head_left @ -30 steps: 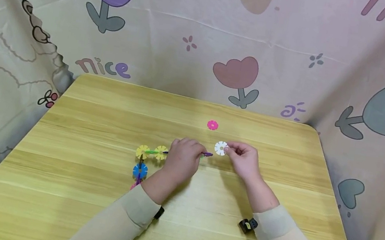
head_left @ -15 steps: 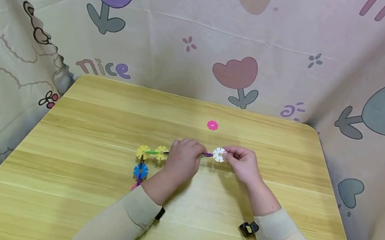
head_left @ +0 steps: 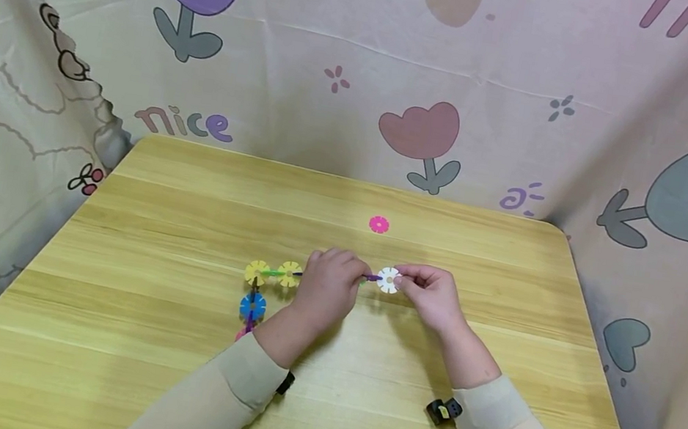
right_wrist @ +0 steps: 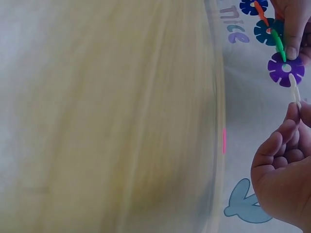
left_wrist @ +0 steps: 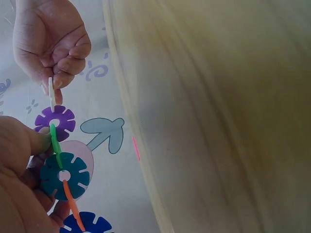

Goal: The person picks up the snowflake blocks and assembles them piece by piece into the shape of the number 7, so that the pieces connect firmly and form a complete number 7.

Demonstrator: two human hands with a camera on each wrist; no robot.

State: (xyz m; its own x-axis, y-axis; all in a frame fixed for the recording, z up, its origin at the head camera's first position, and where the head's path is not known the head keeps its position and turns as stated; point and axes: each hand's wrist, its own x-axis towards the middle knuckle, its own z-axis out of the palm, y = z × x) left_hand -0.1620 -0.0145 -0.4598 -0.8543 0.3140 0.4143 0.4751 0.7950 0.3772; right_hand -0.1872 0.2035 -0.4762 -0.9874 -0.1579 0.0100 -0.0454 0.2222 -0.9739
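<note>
My left hand (head_left: 329, 286) grips a chain of interlocking notched plastic discs, its thumb by the green disc (left_wrist: 55, 145). Beyond that comes a purple disc (left_wrist: 65, 116); behind it hang a teal disc (left_wrist: 75, 182), an orange disc (left_wrist: 71, 196) and a dark blue disc (left_wrist: 95, 222). Between thumb and fingers, my right hand (head_left: 434, 298) pinches a white disc (head_left: 387, 280), whose edge meets the purple disc's rim; how deep the slots sit cannot be told. Left of my left hand, the chain shows yellow discs (head_left: 256, 273) and turns toward me through a blue disc (head_left: 253, 306).
A loose pink disc (head_left: 379, 225) lies on the wooden table (head_left: 148, 230), beyond both hands. Patterned cloth (head_left: 297, 37) hangs behind the table and at its sides. The near end of the chain is partly hidden by my left forearm.
My right hand has brought the white disc left and nearer to me, from apart to meeting the purple disc. The left hand has stayed nearly still.
</note>
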